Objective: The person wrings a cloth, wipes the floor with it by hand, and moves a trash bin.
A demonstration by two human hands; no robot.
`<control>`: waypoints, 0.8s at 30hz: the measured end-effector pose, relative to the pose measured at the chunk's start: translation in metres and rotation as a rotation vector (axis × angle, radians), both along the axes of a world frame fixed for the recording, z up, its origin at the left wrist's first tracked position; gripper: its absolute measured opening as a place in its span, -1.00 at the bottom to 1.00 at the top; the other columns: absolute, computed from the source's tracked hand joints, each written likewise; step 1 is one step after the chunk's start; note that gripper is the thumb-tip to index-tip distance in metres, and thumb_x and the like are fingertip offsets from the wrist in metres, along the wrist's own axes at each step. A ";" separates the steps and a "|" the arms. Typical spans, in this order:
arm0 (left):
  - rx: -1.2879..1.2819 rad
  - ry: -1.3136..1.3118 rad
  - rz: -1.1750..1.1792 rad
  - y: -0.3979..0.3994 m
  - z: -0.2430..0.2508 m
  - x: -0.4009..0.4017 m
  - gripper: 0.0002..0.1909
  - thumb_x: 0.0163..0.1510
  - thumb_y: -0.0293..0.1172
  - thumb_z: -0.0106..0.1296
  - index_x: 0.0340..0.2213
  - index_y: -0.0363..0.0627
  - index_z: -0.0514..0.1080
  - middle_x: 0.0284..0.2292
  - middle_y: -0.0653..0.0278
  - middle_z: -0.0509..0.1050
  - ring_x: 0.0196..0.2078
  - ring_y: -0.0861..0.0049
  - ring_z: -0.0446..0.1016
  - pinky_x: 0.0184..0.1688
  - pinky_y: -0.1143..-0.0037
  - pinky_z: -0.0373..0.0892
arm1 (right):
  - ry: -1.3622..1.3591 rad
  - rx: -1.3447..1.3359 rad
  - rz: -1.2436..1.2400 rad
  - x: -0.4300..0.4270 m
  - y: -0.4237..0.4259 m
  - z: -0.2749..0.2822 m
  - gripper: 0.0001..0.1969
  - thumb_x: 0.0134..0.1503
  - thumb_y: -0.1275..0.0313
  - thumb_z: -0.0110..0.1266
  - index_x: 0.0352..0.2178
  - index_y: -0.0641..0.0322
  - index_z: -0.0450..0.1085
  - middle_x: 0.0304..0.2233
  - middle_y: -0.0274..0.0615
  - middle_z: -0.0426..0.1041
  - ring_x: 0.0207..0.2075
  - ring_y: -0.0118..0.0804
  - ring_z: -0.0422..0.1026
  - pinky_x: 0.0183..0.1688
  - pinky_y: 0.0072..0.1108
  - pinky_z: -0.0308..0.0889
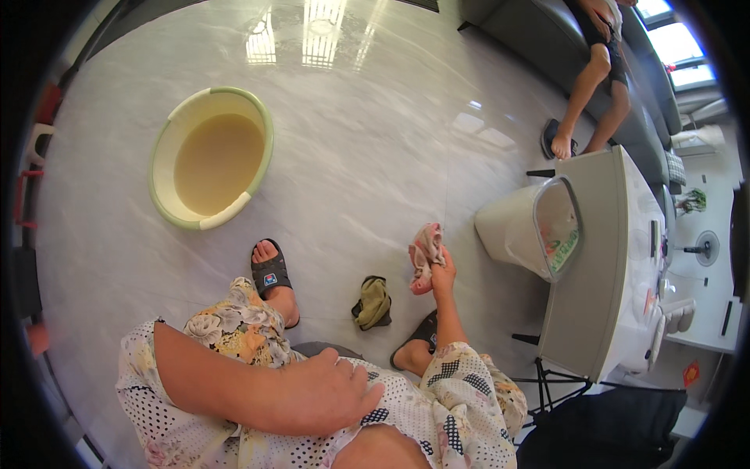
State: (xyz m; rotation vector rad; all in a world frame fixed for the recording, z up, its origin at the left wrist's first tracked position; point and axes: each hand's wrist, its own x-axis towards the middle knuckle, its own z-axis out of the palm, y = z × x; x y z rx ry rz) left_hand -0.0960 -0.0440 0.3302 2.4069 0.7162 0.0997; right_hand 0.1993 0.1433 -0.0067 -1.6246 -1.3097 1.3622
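Observation:
My right hand [443, 271] reaches down low over the floor, gripping a crumpled pink and beige cloth [426, 258] that looks stained. Across my lap rests my left hand [328, 390], back upward and holding nothing, on the dotted, flowered clothing [287, 448]. Between my sandalled feet, an olive-green cloth [374, 302] with dark edges lies bunched on the floor. Ahead to the left stands a cream basin with a green rim [270, 132], which contains cloudy brown water [220, 164].
At right a lined waste bin [507, 225] stands beside a grey-sided table [586, 258]. Further back, another person's bare legs [592, 82] hang from a grey sofa [527, 41]. A black chair [603, 428] is at lower right. The glossy marble-patterned floor [351, 152] reflects window light.

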 end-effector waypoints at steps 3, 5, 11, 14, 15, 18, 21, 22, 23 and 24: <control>0.086 -0.100 0.015 -0.003 -0.003 -0.002 -0.62 -0.16 -0.36 -0.13 -0.28 -0.39 0.28 -0.59 0.17 0.34 -0.59 0.41 0.35 -0.60 0.48 0.20 | -0.710 0.175 0.214 0.019 -0.008 0.015 -0.55 -0.15 0.53 -0.06 -0.11 0.10 0.27 -0.15 -0.08 0.32 -0.11 -0.11 0.29 -0.06 -0.48 0.18; -0.022 0.024 -0.047 -0.007 0.002 -0.004 -0.51 -0.16 -0.41 -0.16 -0.14 -0.40 0.20 -0.42 0.04 0.32 -0.52 0.39 0.34 -0.51 0.48 0.15 | -1.186 0.131 0.391 -0.007 -0.025 0.037 -0.55 -0.16 0.37 0.03 -0.16 0.24 0.24 -0.11 -0.05 0.25 -0.08 -0.03 0.23 -0.06 -0.33 0.15; -0.009 0.011 -0.040 -0.013 0.003 -0.001 -0.49 -0.17 -0.36 -0.12 -0.14 -0.40 0.19 -0.42 0.03 0.32 -0.53 0.39 0.34 -0.49 0.46 0.15 | -0.784 0.216 0.640 -0.059 -0.112 0.003 -0.42 -0.21 0.22 0.17 -0.14 0.22 0.22 -0.12 0.02 0.25 -0.07 -0.01 0.21 -0.04 -0.42 0.16; -0.031 0.008 -0.055 -0.010 0.002 -0.002 -0.46 -0.18 -0.32 -0.08 -0.15 -0.39 0.19 -0.43 0.05 0.32 -0.53 0.41 0.34 -0.50 0.47 0.15 | -0.909 0.215 0.684 -0.069 -0.143 -0.002 -0.48 -0.22 0.29 0.16 -0.17 0.20 0.27 -0.06 0.05 0.20 -0.05 0.01 0.18 -0.03 -0.40 0.14; -0.023 0.007 -0.063 -0.008 0.004 0.000 -0.46 -0.18 -0.32 -0.08 -0.15 -0.39 0.19 -0.43 0.05 0.32 -0.53 0.41 0.34 -0.50 0.47 0.15 | -0.828 0.159 0.717 -0.057 -0.135 -0.017 -0.50 -0.21 0.33 0.12 -0.16 0.20 0.27 -0.11 0.04 0.24 -0.10 -0.05 0.24 -0.07 -0.43 0.17; 0.067 0.030 -0.040 -0.012 0.004 -0.002 -0.43 -0.20 -0.27 -0.03 -0.15 -0.37 0.18 -0.46 0.11 0.32 -0.54 0.42 0.34 -0.51 0.48 0.16 | -0.529 -0.022 0.694 -0.041 -0.118 -0.011 -0.52 -0.21 0.41 0.03 -0.15 0.20 0.27 -0.23 -0.01 0.34 -0.23 -0.19 0.32 -0.19 -0.50 0.23; 0.102 0.036 -0.066 -0.011 0.007 0.001 -0.41 -0.21 -0.25 -0.01 -0.15 -0.36 0.17 -0.47 0.16 0.32 -0.55 0.43 0.34 -0.52 0.49 0.16 | -0.338 -0.182 0.582 -0.013 -0.086 0.003 -0.55 -0.21 0.46 -0.03 -0.16 0.23 0.29 -0.43 -0.14 0.42 -0.43 -0.35 0.37 -0.36 -0.60 0.26; 0.059 0.044 -0.072 -0.011 0.007 0.001 -0.44 -0.20 -0.27 -0.03 -0.15 -0.36 0.18 -0.48 0.16 0.32 -0.55 0.43 0.34 -0.52 0.49 0.16 | -0.402 -0.216 0.612 -0.012 -0.078 0.016 -0.54 -0.21 0.48 -0.04 -0.15 0.22 0.29 -0.39 -0.17 0.41 -0.39 -0.36 0.36 -0.32 -0.60 0.25; 0.015 0.052 -0.077 -0.012 0.007 0.000 -0.46 -0.19 -0.29 -0.04 -0.16 -0.36 0.19 -0.48 0.17 0.32 -0.55 0.44 0.34 -0.52 0.49 0.16 | -0.466 -0.252 0.644 -0.011 -0.073 0.027 -0.53 -0.22 0.49 -0.04 -0.15 0.22 0.29 -0.35 -0.20 0.40 -0.36 -0.37 0.35 -0.29 -0.60 0.25; 0.022 0.050 -0.078 -0.010 0.006 0.000 -0.46 -0.19 -0.29 -0.04 -0.16 -0.36 0.19 -0.48 0.17 0.32 -0.55 0.44 0.34 -0.52 0.49 0.16 | -0.470 -0.247 0.641 -0.006 -0.067 0.037 -0.53 -0.22 0.49 -0.04 -0.15 0.22 0.29 -0.35 -0.20 0.40 -0.36 -0.37 0.35 -0.29 -0.60 0.25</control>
